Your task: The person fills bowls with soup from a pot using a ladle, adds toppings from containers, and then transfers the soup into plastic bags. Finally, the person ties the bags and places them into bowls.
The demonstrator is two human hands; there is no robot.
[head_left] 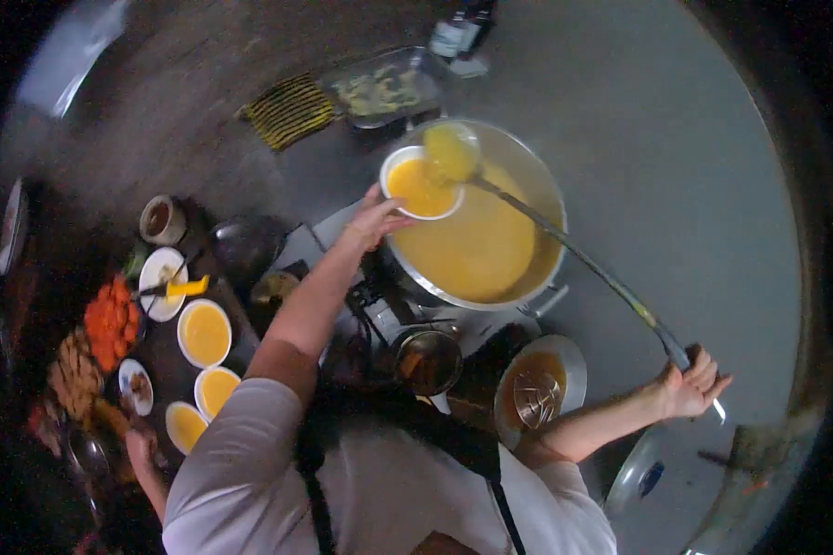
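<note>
My left hand (379,220) grips a white bowl (393,165) of yellow soup over the left rim of a large metal pot (553,185). More of the same yellow soup (477,254) fills much of the pot. My right hand (690,384) is closed around the end of a long dark handle, out to the right. At its far end, the ladle (453,155) is coated in yellow and tilted beside the bowl's right edge; motion blur hides whether soup is pouring.
Several bowls of yellow soup (204,335) stand on the left, near chopped orange food (113,319) and a yellow-handled utensil (187,287). Another person's hand (141,446) is at lower left. A pan with a whisk (539,393), a small saucepan (428,363) and a lid (634,472) lie nearby.
</note>
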